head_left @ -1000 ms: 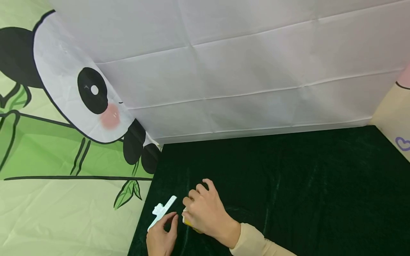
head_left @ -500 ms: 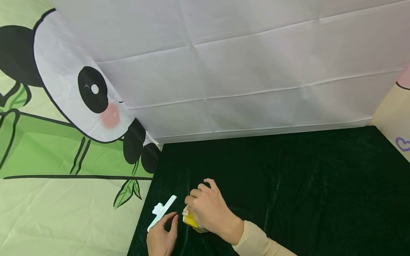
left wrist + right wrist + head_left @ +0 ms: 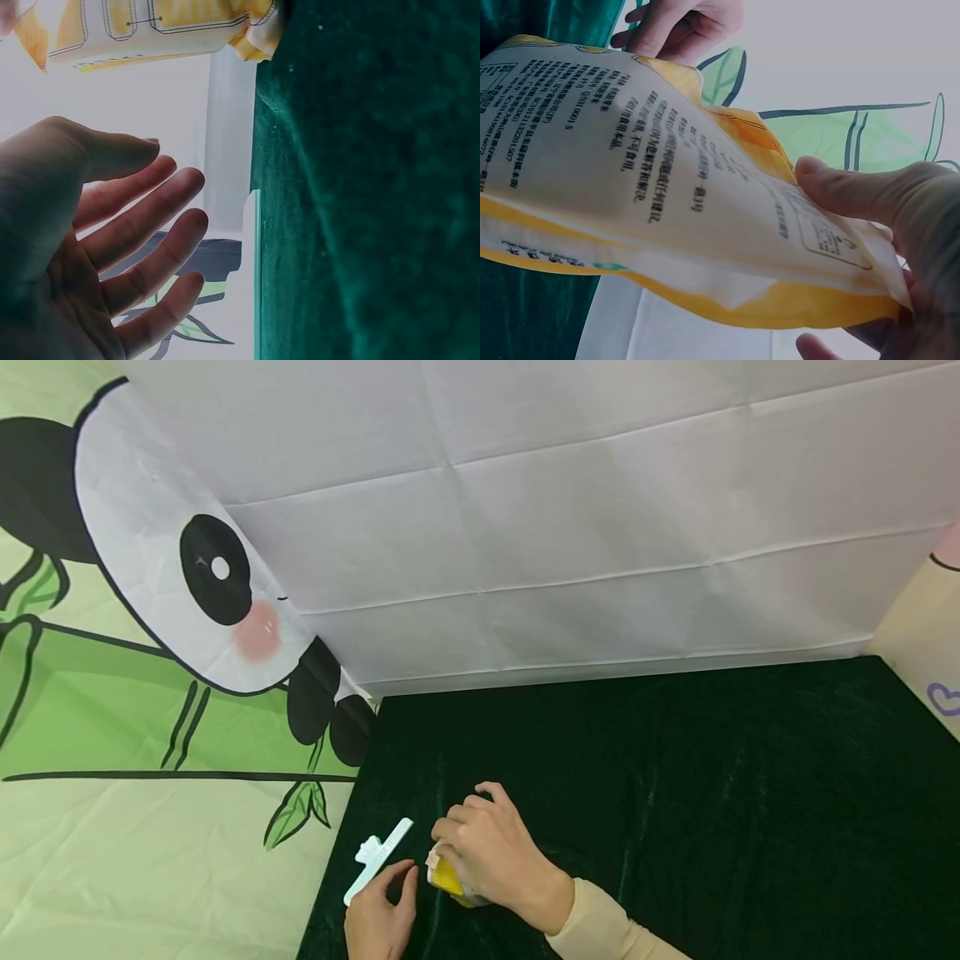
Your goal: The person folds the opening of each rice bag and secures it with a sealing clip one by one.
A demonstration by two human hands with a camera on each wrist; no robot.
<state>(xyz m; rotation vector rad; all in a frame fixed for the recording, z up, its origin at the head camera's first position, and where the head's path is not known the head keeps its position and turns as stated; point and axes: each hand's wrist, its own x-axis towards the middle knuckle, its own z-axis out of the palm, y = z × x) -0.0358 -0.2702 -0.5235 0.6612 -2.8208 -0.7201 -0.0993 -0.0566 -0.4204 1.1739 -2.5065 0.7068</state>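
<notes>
My right hand [image 3: 498,860] pinches the upper end of a yellow and white printed plastic bag [image 3: 447,878] between thumb and fingers. In the right wrist view the bag [image 3: 630,150] spreads out broad, with rows of dark print on its white panel. Just left of it, my left hand [image 3: 380,912] holds nothing; the left wrist view shows its fingers [image 3: 161,255] loosely bent and apart. Beside that hand a pale mint bag clip [image 3: 379,862] lies slantwise on the dark green cloth. From the head, most of the bag is hidden behind my right hand.
Dark green velvety cloth [image 3: 675,777] covers the table. A creased white sheet [image 3: 585,527] hangs along the back. To the left is a green panda-print backdrop [image 3: 187,735], and a cream one with a purple heart [image 3: 918,668] borders the right.
My right hand has shifted slightly to the right, and more of the yellow bag shows from the head. The left hand and the bag clip have barely moved.
</notes>
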